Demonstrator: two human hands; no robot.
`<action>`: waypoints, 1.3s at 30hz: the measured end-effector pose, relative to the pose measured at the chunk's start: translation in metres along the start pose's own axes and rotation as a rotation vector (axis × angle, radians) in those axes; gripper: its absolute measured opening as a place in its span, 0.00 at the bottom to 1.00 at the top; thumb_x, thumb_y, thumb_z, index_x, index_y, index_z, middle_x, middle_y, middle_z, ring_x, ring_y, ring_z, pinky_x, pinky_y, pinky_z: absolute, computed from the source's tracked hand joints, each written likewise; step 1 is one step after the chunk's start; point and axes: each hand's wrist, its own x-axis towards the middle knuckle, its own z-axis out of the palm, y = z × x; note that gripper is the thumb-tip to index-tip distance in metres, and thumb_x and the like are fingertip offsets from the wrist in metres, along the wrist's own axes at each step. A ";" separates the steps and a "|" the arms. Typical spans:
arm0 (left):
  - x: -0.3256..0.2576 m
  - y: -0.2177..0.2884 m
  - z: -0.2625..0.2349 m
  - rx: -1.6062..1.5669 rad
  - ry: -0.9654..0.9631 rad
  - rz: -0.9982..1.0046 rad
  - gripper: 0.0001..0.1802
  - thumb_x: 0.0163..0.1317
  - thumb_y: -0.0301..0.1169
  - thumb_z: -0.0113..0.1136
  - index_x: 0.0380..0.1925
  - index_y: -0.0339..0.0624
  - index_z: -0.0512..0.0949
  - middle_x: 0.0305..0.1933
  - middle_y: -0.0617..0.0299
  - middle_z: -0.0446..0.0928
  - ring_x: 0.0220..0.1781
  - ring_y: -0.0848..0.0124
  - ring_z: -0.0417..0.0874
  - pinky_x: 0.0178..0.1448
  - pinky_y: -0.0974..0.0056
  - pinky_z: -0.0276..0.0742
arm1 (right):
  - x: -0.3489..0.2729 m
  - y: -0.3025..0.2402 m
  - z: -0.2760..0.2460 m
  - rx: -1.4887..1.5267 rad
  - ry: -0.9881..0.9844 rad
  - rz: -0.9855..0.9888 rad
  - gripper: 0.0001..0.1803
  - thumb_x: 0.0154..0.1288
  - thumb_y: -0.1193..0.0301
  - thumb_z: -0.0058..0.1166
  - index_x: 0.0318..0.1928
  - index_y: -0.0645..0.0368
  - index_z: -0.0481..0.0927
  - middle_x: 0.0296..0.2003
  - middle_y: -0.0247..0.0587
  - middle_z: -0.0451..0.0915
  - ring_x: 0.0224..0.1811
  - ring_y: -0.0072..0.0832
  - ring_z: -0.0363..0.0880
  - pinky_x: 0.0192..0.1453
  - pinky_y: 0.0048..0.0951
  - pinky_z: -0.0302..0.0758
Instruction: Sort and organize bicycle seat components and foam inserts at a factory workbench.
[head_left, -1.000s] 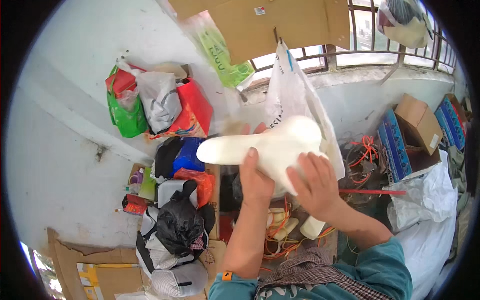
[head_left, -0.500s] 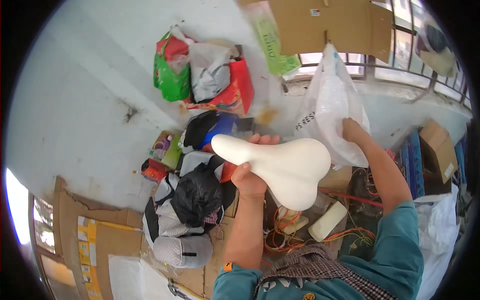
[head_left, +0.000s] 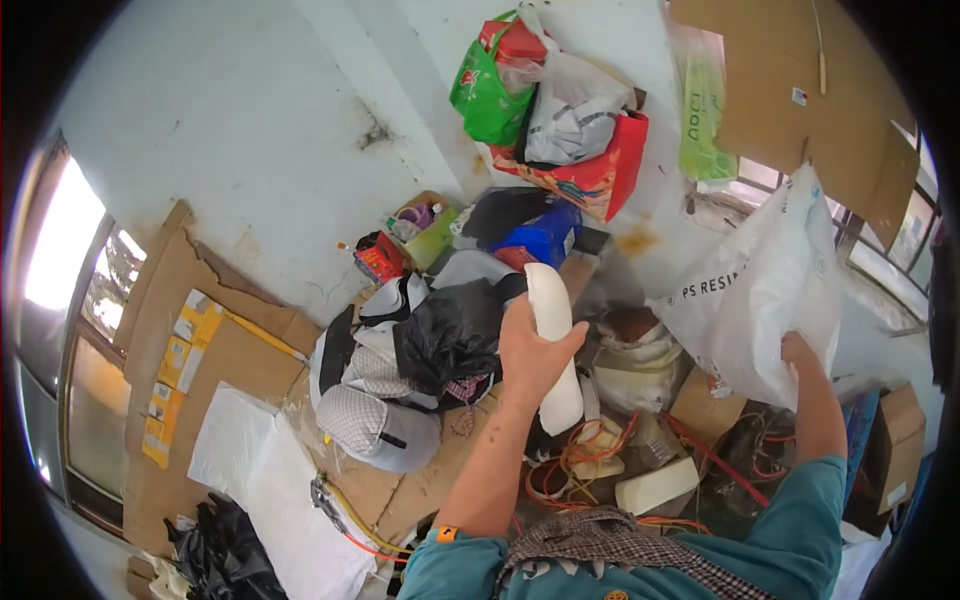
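My left hand (head_left: pixel 530 350) is wrapped round a cream-white bicycle saddle (head_left: pixel 558 395). The saddle stands nearly on edge, so just a narrow strip of it shows, and my palm and fingers hide part of it. Over on the right, my right hand (head_left: pixel 795 352) is closed on the side of a large white plastic sack (head_left: pixel 745 320) with dark print. Its fingertips are partly hidden in the sack's folds. The sack hangs by its top corner in front of the wall, and a gap separates it from the saddle.
Orange cords (head_left: pixel 570 455) and a cream block (head_left: pixel 657 487) lie below the saddle. To the left are a black plastic bag (head_left: pixel 450 335) and a checked grey cap (head_left: pixel 375 430). A red bag (head_left: pixel 625 165) hangs on the wall. A cardboard box (head_left: pixel 898 440) stands at right.
The view has swung left. The saddle has turned from its broad top face to edge-on in my left hand. My right hand keeps its hold on the sack.
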 end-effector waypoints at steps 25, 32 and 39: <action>-0.028 0.038 0.026 -0.848 -0.192 -0.384 0.24 0.47 0.25 0.68 0.45 0.35 0.72 0.40 0.59 0.76 0.41 0.70 0.76 0.48 0.66 0.72 | -0.219 -0.227 -0.172 0.152 0.890 -0.512 0.31 0.37 0.73 0.57 0.49 0.60 0.73 0.40 0.43 0.73 0.38 0.40 0.71 0.39 0.40 0.65; -0.044 0.021 0.020 -1.253 -0.143 -0.394 0.35 0.49 0.25 0.65 0.58 0.38 0.61 0.53 0.57 0.70 0.55 0.64 0.72 0.59 0.58 0.69 | -0.247 -0.276 -0.139 0.192 0.781 -0.617 0.30 0.37 0.71 0.58 0.49 0.60 0.74 0.44 0.43 0.71 0.42 0.40 0.70 0.45 0.44 0.63; -0.048 0.000 0.001 -1.413 -0.192 -0.341 0.31 0.51 0.26 0.61 0.57 0.37 0.62 0.52 0.54 0.71 0.52 0.61 0.74 0.58 0.57 0.71 | -0.273 -0.305 -0.131 0.282 0.726 -0.740 0.29 0.39 0.71 0.58 0.48 0.62 0.75 0.48 0.48 0.70 0.48 0.43 0.68 0.49 0.46 0.64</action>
